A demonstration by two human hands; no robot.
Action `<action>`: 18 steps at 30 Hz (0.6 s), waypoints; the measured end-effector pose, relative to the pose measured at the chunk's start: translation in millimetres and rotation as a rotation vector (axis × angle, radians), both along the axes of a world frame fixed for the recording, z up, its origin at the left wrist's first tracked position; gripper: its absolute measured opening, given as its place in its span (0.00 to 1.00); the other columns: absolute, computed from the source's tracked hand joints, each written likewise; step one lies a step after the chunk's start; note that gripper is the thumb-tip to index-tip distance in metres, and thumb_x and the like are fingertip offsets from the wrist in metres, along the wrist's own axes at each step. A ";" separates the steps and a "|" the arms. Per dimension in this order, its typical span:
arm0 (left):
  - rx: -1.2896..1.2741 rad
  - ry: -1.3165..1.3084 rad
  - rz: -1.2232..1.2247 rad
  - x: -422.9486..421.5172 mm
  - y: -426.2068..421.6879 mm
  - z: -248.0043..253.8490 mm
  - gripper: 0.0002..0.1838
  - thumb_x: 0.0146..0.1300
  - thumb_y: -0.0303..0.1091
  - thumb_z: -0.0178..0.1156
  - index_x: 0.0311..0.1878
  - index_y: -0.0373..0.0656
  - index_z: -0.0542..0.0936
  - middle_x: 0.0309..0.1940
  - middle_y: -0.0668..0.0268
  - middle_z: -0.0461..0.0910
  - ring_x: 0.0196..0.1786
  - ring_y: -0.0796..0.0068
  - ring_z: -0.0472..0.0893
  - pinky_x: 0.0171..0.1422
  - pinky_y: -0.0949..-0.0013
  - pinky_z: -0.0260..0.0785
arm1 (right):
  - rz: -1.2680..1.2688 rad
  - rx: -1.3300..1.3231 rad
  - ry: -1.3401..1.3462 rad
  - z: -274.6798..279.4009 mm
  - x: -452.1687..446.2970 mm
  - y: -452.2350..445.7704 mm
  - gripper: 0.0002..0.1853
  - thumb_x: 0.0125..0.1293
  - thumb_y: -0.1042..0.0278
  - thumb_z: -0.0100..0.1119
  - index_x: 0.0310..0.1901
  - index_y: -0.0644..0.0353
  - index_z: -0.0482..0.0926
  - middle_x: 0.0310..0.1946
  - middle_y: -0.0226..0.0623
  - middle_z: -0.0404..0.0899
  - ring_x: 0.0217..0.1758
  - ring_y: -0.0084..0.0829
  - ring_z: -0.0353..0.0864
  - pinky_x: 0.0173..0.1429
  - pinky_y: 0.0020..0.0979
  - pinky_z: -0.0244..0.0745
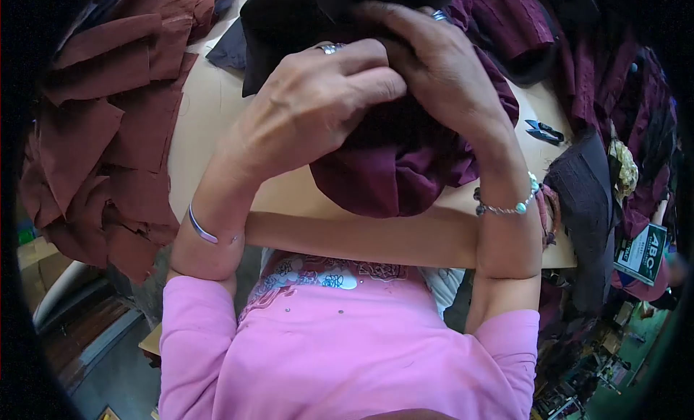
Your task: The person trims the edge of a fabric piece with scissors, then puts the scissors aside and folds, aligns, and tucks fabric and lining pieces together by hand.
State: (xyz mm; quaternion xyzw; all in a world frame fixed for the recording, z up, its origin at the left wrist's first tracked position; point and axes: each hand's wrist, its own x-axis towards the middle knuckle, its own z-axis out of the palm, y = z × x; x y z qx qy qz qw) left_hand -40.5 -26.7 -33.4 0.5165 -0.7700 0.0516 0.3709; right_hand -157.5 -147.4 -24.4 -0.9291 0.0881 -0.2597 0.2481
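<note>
Both hands are together over a bunched maroon and black garment [390, 167] at the top middle of the view. My left hand [311, 102], with a ring on it, has its fingers curled and pressed together at the dark cloth. My right hand [448, 73] arches over the same cloth from the right, its fingertips bent down into the dark fabric. The two hands nearly touch. What lies between the fingertips is hidden. The maroon part of the garment hangs below the hands onto the tan table [361, 236].
Brown cut fabric pieces [108, 131] are piled at the left. Small thread snips [543, 132] lie on the table at the right. Dark fabric [582, 196] and maroon cloth [513, 22] are heaped at the right. A box marked ABC [642, 254] is at the far right.
</note>
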 end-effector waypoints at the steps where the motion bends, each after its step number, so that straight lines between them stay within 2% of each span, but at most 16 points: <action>1: -0.018 -0.137 0.023 -0.1 0.7 1.5 0.12 0.40 0.19 0.57 0.33 0.42 0.77 0.29 0.62 0.74 0.32 0.64 0.76 0.36 0.70 0.69 | 0.000 -0.092 -0.027 -14.7 2.1 -8.5 0.16 0.53 0.72 0.52 0.45 0.62 0.74 0.36 0.48 0.77 0.40 0.44 0.78 0.45 0.35 0.72; 2: -0.049 -0.156 0.014 -0.7 0.7 1.4 0.11 0.42 0.22 0.57 0.32 0.44 0.77 0.29 0.64 0.72 0.31 0.66 0.76 0.36 0.70 0.68 | 0.002 -0.184 -0.051 -26.2 3.3 -16.7 0.15 0.51 0.68 0.53 0.41 0.64 0.74 0.29 0.51 0.78 0.37 0.47 0.79 0.40 0.40 0.74; 4: -0.110 -0.194 -0.006 -2.4 0.3 -1.1 0.07 0.45 0.28 0.55 0.31 0.48 0.76 0.27 0.69 0.69 0.28 0.71 0.74 0.35 0.70 0.67 | -0.014 -0.062 0.201 -25.9 -1.6 -26.1 0.16 0.52 0.67 0.54 0.43 0.63 0.75 0.33 0.50 0.78 0.40 0.47 0.77 0.44 0.40 0.72; 5: -0.198 -0.182 -0.014 -3.7 -1.3 -4.8 0.06 0.43 0.31 0.56 0.28 0.49 0.75 0.27 0.71 0.68 0.27 0.75 0.72 0.35 0.72 0.66 | -0.024 0.000 0.325 -25.1 -4.6 -29.4 0.17 0.53 0.66 0.54 0.44 0.62 0.75 0.35 0.50 0.78 0.42 0.47 0.77 0.46 0.40 0.72; 8: -0.208 -0.259 0.041 -1.7 0.5 0.7 0.05 0.43 0.31 0.56 0.27 0.49 0.75 0.26 0.72 0.68 0.26 0.75 0.72 0.35 0.71 0.66 | -0.031 0.401 0.268 -11.7 -12.2 -32.8 0.12 0.57 0.72 0.50 0.43 0.65 0.76 0.36 0.41 0.79 0.39 0.29 0.77 0.48 0.27 0.69; 12: -0.156 -0.217 0.074 4.4 -8.1 -10.3 0.06 0.44 0.29 0.54 0.29 0.49 0.75 0.29 0.69 0.70 0.28 0.72 0.72 0.33 0.70 0.67 | -0.166 0.201 0.125 -12.9 -9.4 -27.6 0.10 0.56 0.77 0.51 0.40 0.65 0.76 0.37 0.37 0.79 0.40 0.26 0.76 0.48 0.26 0.69; 13: -0.160 -0.208 0.071 6.2 -7.1 -8.5 0.08 0.43 0.26 0.54 0.30 0.48 0.75 0.31 0.67 0.70 0.30 0.71 0.73 0.32 0.70 0.67 | -0.033 0.303 -0.086 -9.4 -7.5 -22.4 0.11 0.53 0.80 0.51 0.39 0.66 0.75 0.37 0.39 0.77 0.42 0.27 0.75 0.49 0.26 0.67; 15: -0.185 -0.188 0.071 7.1 -5.9 -4.5 0.10 0.42 0.25 0.54 0.31 0.47 0.75 0.31 0.67 0.70 0.30 0.70 0.73 0.32 0.70 0.67 | -0.116 0.079 0.012 19.2 -11.9 -10.7 0.10 0.53 0.77 0.55 0.39 0.62 0.75 0.42 0.45 0.76 0.49 0.35 0.74 0.52 0.29 0.65; 18: -0.224 -0.201 0.051 5.0 -3.5 0.5 0.10 0.39 0.25 0.56 0.30 0.46 0.76 0.30 0.67 0.71 0.31 0.70 0.73 0.33 0.71 0.68 | 0.154 -0.041 0.007 24.0 -11.9 -4.1 0.11 0.50 0.81 0.51 0.38 0.65 0.75 0.37 0.40 0.75 0.44 0.34 0.74 0.50 0.28 0.66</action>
